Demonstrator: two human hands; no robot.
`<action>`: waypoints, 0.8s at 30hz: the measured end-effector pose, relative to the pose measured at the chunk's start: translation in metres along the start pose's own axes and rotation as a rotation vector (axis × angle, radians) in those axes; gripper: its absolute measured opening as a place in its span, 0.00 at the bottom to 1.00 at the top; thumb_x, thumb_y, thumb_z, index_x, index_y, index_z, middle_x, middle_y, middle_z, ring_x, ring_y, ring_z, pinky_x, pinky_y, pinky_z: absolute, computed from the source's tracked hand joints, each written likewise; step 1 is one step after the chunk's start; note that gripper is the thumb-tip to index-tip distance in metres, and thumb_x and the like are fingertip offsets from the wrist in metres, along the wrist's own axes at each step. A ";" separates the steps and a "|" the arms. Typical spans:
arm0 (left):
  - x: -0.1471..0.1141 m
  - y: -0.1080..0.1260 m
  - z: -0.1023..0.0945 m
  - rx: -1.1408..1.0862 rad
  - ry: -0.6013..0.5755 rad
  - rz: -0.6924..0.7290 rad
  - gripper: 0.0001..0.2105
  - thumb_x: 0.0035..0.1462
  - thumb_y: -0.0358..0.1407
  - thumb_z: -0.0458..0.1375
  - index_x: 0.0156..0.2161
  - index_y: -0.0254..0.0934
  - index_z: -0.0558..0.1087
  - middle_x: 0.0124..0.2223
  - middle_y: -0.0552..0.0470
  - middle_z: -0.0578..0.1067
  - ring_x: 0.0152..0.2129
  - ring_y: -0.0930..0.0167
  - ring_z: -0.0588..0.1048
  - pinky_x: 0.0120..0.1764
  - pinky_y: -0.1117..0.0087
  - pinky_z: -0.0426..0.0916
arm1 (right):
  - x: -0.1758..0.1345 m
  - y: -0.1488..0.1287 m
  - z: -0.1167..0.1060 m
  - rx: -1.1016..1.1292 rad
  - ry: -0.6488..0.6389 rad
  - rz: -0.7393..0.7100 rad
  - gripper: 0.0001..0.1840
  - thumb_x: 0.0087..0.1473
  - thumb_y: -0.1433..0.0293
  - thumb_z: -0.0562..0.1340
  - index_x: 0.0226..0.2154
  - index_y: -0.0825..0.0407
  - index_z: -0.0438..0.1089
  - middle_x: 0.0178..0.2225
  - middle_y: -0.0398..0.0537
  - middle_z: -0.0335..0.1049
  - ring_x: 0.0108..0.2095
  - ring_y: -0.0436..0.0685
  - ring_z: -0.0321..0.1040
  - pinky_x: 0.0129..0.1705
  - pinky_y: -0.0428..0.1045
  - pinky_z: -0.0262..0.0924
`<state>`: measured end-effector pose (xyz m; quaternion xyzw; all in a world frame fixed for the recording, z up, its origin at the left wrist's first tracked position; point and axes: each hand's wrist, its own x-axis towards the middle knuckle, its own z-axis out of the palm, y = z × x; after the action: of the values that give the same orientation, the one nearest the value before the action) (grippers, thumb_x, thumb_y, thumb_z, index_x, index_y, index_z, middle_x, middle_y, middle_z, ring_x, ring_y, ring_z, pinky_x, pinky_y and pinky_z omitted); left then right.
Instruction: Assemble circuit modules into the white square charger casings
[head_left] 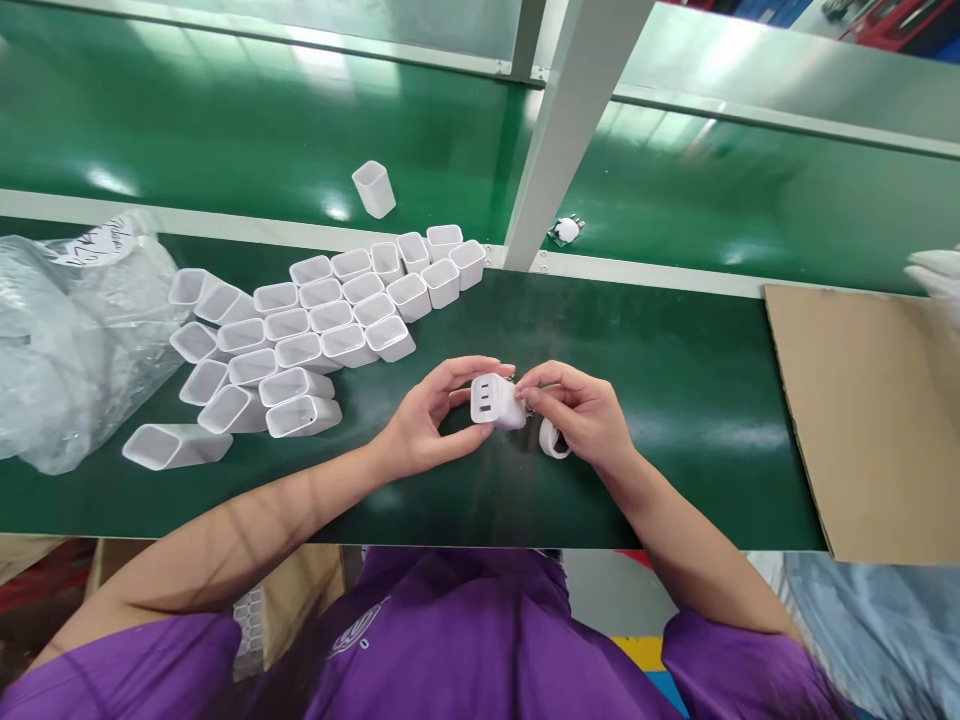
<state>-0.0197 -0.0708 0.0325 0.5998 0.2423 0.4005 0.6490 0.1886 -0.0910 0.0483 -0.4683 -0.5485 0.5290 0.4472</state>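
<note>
- Purple shirt [480, 640], pale emblem, below near edge of green tabletop [675, 380].
- Left hand [431, 415], grasping white charger casing [499, 400]: thumb below, fingers above; casing over tabletop, three-slot face showing.
- Right hand [577, 405], thumb and fingers bunched at casing's right end; whether gripping small parts half hidden there, cannot tell.
- White ring [551, 440], just beside right hand, partly covered.
- Brown cardboard [870, 430], flat, at right.
- White open-ended shells [300, 350], slanting rows, beyond left forearm.
- Clear plastic bag [75, 350], handwritten label, left of shells.
- Small circuit piece [566, 230], white disc on top, right of pale post [566, 130].
- Single white shell [375, 190], beyond rail [247, 225], left of post.
</note>
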 end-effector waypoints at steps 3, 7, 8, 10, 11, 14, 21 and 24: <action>-0.001 -0.001 0.001 -0.018 -0.033 -0.010 0.27 0.53 0.28 0.64 0.57 0.44 0.64 0.57 0.45 0.73 0.54 0.66 0.72 0.52 0.66 0.70 | 0.000 0.001 0.000 -0.047 0.026 -0.111 0.13 0.60 0.57 0.67 0.34 0.50 0.75 0.32 0.45 0.69 0.20 0.47 0.60 0.18 0.44 0.53; -0.002 -0.001 0.002 -0.070 -0.044 -0.062 0.27 0.53 0.29 0.64 0.57 0.45 0.64 0.55 0.46 0.75 0.50 0.67 0.74 0.51 0.66 0.71 | 0.000 0.001 0.001 -0.194 0.081 -0.243 0.11 0.62 0.60 0.65 0.35 0.50 0.76 0.34 0.47 0.69 0.28 0.51 0.68 0.24 0.46 0.62; -0.002 0.000 0.002 -0.087 -0.044 -0.073 0.27 0.53 0.29 0.65 0.57 0.45 0.65 0.55 0.46 0.75 0.50 0.67 0.75 0.51 0.66 0.71 | 0.000 0.001 0.001 -0.243 0.088 -0.254 0.11 0.63 0.60 0.64 0.36 0.50 0.76 0.34 0.47 0.69 0.27 0.51 0.67 0.24 0.46 0.62; -0.001 0.001 0.002 -0.126 -0.045 -0.102 0.27 0.52 0.29 0.65 0.56 0.46 0.66 0.54 0.47 0.75 0.48 0.67 0.76 0.49 0.67 0.72 | -0.001 0.000 0.002 -0.353 0.105 -0.291 0.11 0.64 0.61 0.63 0.36 0.50 0.76 0.34 0.47 0.69 0.24 0.50 0.64 0.23 0.46 0.61; -0.001 0.001 0.002 -0.147 -0.049 -0.120 0.27 0.52 0.29 0.65 0.56 0.46 0.66 0.54 0.47 0.75 0.47 0.67 0.76 0.48 0.67 0.73 | -0.001 -0.001 0.003 -0.406 0.118 -0.325 0.11 0.65 0.62 0.62 0.36 0.49 0.76 0.34 0.47 0.69 0.24 0.49 0.64 0.23 0.47 0.62; 0.000 0.003 0.002 -0.210 -0.065 -0.165 0.27 0.53 0.30 0.65 0.56 0.47 0.64 0.53 0.47 0.76 0.44 0.67 0.78 0.44 0.68 0.73 | -0.002 0.000 0.006 -0.510 0.161 -0.464 0.08 0.66 0.66 0.61 0.36 0.49 0.74 0.34 0.46 0.70 0.25 0.50 0.66 0.24 0.46 0.65; 0.002 0.005 0.000 -0.292 -0.058 -0.243 0.27 0.52 0.35 0.66 0.56 0.45 0.64 0.52 0.44 0.76 0.41 0.66 0.78 0.41 0.67 0.73 | -0.003 0.007 0.005 -0.714 0.246 -0.608 0.05 0.65 0.70 0.62 0.35 0.47 0.72 0.35 0.45 0.72 0.30 0.53 0.71 0.26 0.45 0.68; 0.002 0.004 -0.001 -0.295 -0.043 -0.261 0.28 0.51 0.36 0.67 0.56 0.45 0.64 0.52 0.44 0.77 0.41 0.65 0.78 0.41 0.67 0.73 | -0.002 0.006 0.001 -0.804 0.224 -0.672 0.06 0.65 0.72 0.61 0.35 0.47 0.73 0.35 0.44 0.73 0.30 0.52 0.71 0.28 0.45 0.69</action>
<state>-0.0202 -0.0685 0.0368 0.4700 0.2430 0.3311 0.7813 0.1877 -0.0934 0.0424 -0.4548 -0.7764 0.0519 0.4331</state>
